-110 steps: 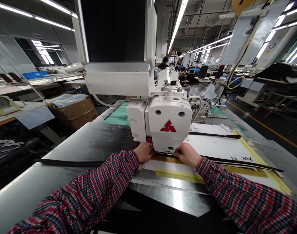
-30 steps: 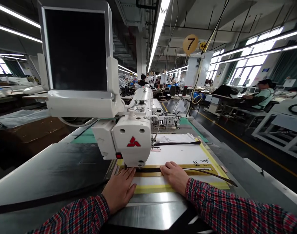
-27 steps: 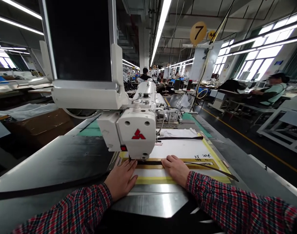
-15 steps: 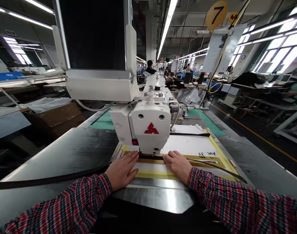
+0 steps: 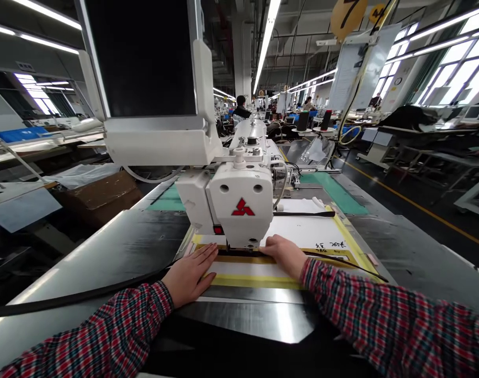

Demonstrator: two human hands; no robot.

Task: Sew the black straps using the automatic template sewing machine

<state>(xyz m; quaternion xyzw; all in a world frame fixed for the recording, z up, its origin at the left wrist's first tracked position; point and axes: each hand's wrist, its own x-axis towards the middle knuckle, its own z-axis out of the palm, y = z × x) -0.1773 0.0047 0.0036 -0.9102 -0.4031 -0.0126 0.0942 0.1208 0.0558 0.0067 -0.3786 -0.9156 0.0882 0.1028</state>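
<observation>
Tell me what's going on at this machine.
A person's left hand lies flat on a white template marked with yellow tape, just in front of a white industrial sewing machine head. The right hand rests on a dark strap running across the template beneath the head.
</observation>
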